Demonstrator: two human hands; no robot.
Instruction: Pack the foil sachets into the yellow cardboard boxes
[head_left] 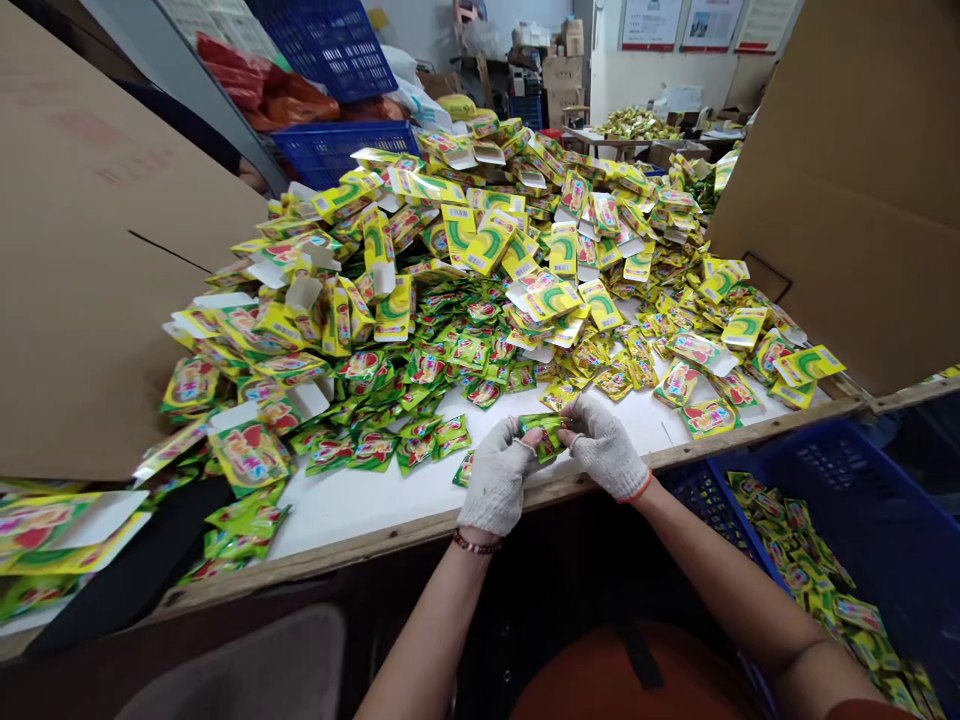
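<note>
Both my hands wear pale knit gloves with bare fingertips, close together over the table's front edge. Between them is a green packet (545, 436). My left hand (496, 478) pinches its left end, and my right hand (606, 448) pinches its right end. Loose green packets (373, 448) lie to the left of my hands, and one lies partly behind my left hand. Yellow-gold packets (613, 382) are spread just beyond my right hand. A high heap of small yellow and green boxes (491, 242), many with white flaps open, rises behind the packets.
Large cardboard sheets stand at the left (90, 260) and right (847, 200). A blue crate (862, 520) holding packets is below the table's wooden edge (352, 545) at the right. More blue crates (337, 145) stand behind the heap. Part of another person's arm shows behind the left cardboard.
</note>
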